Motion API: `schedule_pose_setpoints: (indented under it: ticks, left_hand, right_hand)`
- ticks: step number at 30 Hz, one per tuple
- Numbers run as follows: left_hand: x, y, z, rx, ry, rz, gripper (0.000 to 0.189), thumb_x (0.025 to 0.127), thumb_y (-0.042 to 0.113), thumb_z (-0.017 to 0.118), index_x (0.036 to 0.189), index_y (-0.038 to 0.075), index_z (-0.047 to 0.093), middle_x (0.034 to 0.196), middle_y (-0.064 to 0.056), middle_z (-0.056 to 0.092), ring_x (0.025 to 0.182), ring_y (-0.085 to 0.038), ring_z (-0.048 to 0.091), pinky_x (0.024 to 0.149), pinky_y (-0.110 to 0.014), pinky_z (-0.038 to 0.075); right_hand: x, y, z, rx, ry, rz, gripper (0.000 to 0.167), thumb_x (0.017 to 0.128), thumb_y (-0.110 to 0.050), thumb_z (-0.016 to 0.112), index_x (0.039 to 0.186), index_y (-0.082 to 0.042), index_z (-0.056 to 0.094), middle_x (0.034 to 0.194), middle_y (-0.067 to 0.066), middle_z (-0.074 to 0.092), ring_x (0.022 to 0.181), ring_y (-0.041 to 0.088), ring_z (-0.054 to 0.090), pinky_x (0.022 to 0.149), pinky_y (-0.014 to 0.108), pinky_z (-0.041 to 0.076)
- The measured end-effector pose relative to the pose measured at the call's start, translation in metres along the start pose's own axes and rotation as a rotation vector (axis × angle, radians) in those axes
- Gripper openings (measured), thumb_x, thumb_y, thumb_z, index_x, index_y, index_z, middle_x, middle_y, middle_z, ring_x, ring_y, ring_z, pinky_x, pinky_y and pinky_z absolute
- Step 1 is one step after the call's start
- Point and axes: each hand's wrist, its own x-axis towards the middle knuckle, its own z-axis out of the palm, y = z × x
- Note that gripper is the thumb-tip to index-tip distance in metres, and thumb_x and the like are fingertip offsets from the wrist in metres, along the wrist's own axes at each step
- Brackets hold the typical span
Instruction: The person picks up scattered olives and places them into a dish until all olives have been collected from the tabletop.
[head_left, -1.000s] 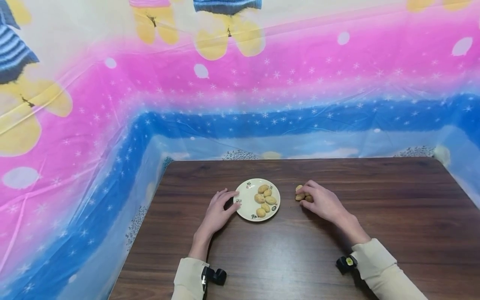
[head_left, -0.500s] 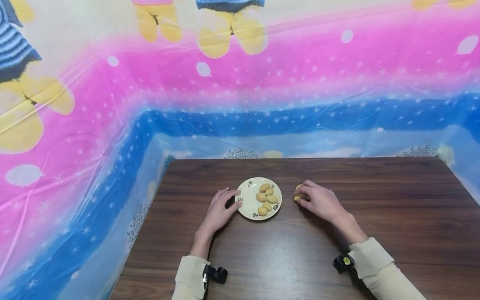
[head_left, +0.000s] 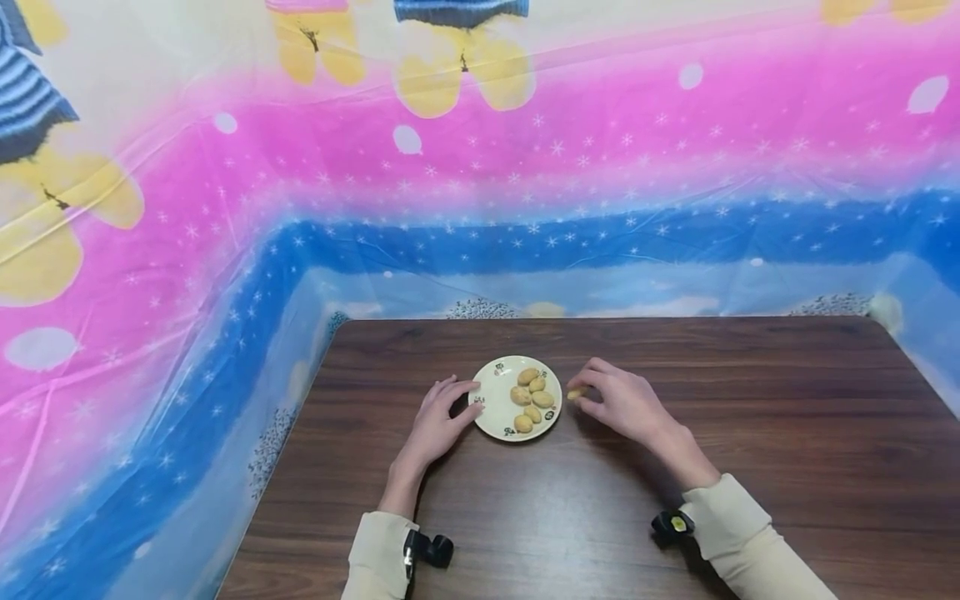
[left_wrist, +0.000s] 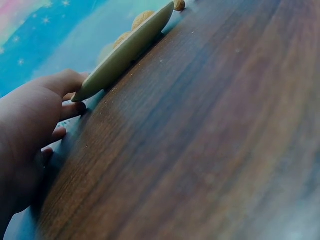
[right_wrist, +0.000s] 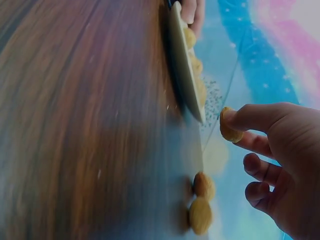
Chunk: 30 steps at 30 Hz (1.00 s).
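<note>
My left hand (head_left: 433, 427) grips the left rim of a small cream plate (head_left: 493, 412) with thumb and fingers. Several tan walnuts (head_left: 521, 396) lie on the plate's right half. Just right of the plate, my right hand (head_left: 630, 408) pinches one walnut (right_wrist: 230, 127) between thumb and index finger. In the right wrist view that walnut is raised beside the plate's edge, and the other fingers of this hand curl loosely. Two more walnuts (right_wrist: 201, 216) rest on the table below the right hand; in the head view the hand hides them.
The brown wooden table (head_left: 510, 517) runs back to a patterned pink and blue cloth (head_left: 510, 242), which hangs behind it and along its left side. Black cameras (head_left: 429, 550) are strapped at both cuffs.
My right hand has picked up a walnut from the small group on the table and moved left with it toward the plate. The left hand stays at the plate's rim.
</note>
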Motion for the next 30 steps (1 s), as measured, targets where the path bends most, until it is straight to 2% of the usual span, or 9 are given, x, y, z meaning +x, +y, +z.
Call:
schedule_pose_setpoints:
  ticks: [9,17,22,30]
  left_hand:
    - [0.000,0.000,-0.001,0.003,0.008,-0.003,0.045,0.096,0.049,0.061,0.137,0.029,0.061,0.149,0.000,0.052,0.152,-0.030,0.024,0.121,-0.060,0.020]
    - [0.000,0.000,0.000,-0.005,0.008,0.011,0.045,0.096,0.050,0.061,0.137,0.030,0.061,0.148,0.000,0.053,0.151,-0.030,0.025,0.121,-0.061,0.020]
    - [0.000,0.000,0.001,0.001,0.016,0.016,0.044,0.096,0.048,0.062,0.136,0.029,0.061,0.147,0.000,0.054,0.151,-0.031,0.026,0.120,-0.061,0.021]
    - [0.001,0.002,0.001,-0.002,0.027,0.013,0.043,0.095,0.046,0.063,0.135,0.029,0.062,0.146,-0.001,0.054,0.150,-0.031,0.028,0.121,-0.060,0.020]
  right_hand:
    - [0.009,-0.022,0.004,0.025,0.004,-0.051,0.019,0.087,-0.022,0.077,0.106,-0.020,0.076,0.103,-0.009,0.063,0.075,0.006,0.060,0.062,0.026,0.050]
    - [0.017,-0.034,0.010,0.008,0.037,-0.108,0.017,0.086,-0.021,0.077,0.103,-0.023,0.076,0.102,-0.010,0.064,0.060,-0.001,0.051,0.045,0.018,0.037]
    - [0.023,-0.042,0.015,0.012,0.018,-0.124,0.015,0.087,-0.023,0.077,0.102,-0.024,0.076,0.101,-0.012,0.063,0.060,-0.001,0.050,0.046,0.017,0.036]
    - [0.031,-0.053,0.025,0.010,-0.041,-0.094,0.016,0.089,-0.028,0.074,0.105,-0.026,0.076,0.105,-0.013,0.063,0.071,0.000,0.057,0.056,0.019,0.044]
